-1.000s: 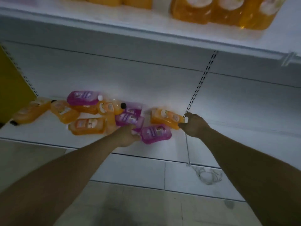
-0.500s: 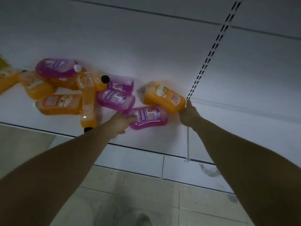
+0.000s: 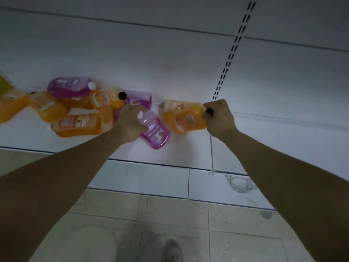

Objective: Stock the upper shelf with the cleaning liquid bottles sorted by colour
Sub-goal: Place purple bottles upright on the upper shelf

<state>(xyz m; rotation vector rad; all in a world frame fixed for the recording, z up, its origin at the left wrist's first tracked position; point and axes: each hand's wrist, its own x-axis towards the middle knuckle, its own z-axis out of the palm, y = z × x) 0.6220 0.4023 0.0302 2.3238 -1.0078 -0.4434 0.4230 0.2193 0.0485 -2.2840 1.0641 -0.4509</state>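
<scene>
Purple and see-through, a soft plastic bottle [image 3: 154,130] with a round white cap is held near its neck by the left hand [image 3: 130,122], whose grip is curled tight around it. Its flat bottom points toward 5 o'clock, over the white lower shelf [image 3: 264,140].

At 3 o'clock from it, the right hand [image 3: 220,119] has its grip wrapped around the neck of an orange bottle [image 3: 189,119] with a small black cap. That bottle is smooth and shiny, with a pale label. Right behind it, at 11 o'clock, lies another orange bottle [image 3: 174,106], touching it.

At 9 o'clock from the left hand is a messy pile of bottles [image 3: 75,110], orange and purple, lying on their sides and leaning on each other.

The shelf is flat, white metal. A strip with dark slots [image 3: 229,59] runs up the back wall. Below are pale speckled floor tiles [image 3: 170,210].
</scene>
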